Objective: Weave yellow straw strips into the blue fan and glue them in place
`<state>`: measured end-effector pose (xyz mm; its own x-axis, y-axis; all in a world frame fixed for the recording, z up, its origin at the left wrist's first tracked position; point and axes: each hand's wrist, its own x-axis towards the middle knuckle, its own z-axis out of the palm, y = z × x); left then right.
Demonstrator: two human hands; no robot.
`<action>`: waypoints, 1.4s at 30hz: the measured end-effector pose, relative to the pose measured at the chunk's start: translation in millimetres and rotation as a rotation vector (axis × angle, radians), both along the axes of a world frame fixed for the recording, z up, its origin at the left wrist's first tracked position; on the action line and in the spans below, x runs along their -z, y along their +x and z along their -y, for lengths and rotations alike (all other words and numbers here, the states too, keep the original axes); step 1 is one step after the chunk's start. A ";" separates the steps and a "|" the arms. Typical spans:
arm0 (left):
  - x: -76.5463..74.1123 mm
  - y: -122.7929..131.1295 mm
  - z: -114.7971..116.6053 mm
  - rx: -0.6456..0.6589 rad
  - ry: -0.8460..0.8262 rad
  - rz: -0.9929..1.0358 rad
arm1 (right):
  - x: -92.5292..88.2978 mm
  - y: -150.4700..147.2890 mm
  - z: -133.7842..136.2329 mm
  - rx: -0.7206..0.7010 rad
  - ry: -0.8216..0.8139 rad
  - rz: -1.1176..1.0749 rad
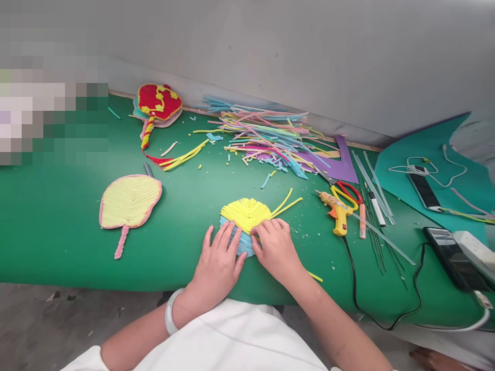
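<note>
A small fan shape (246, 214) made of yellow strips over a blue base lies on the green table (58, 226) in front of me. My left hand (218, 263) rests flat on its blue lower left part, fingers stretched out and slightly apart. My right hand (275, 247) presses on its lower right part with the fingers curled down onto the yellow strips. Two loose yellow strips (285, 205) stick out from the fan's right side. A white bangle (170, 310) sits on my left wrist.
A yellow glue gun (337, 212), scissors with red and yellow handles (346, 191) and clear glue sticks (377, 226) lie to the right. A heap of coloured strips (266, 136) is at the back. Finished fans: yellow-pink (129, 202), red-yellow (158, 103). Phones and a power strip (474, 252) sit at far right.
</note>
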<state>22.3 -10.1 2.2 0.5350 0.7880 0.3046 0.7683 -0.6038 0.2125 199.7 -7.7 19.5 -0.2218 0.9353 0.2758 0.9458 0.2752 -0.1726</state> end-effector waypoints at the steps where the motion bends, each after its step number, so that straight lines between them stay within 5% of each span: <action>1: 0.0 0.0 0.1 0.001 0.000 -0.001 | -0.3 0.7 -1.3 -0.013 -0.001 0.013; 42: -0.8 2.1 -0.6 -0.007 -0.002 -0.008 | -23.2 28.9 -38.5 -0.407 -0.112 0.137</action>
<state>24.4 -9.5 3.0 0.5316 0.7926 0.2987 0.7744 -0.5977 0.2077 228.6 30.7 42.7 -0.6057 0.7865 0.1204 0.7804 0.6167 -0.1027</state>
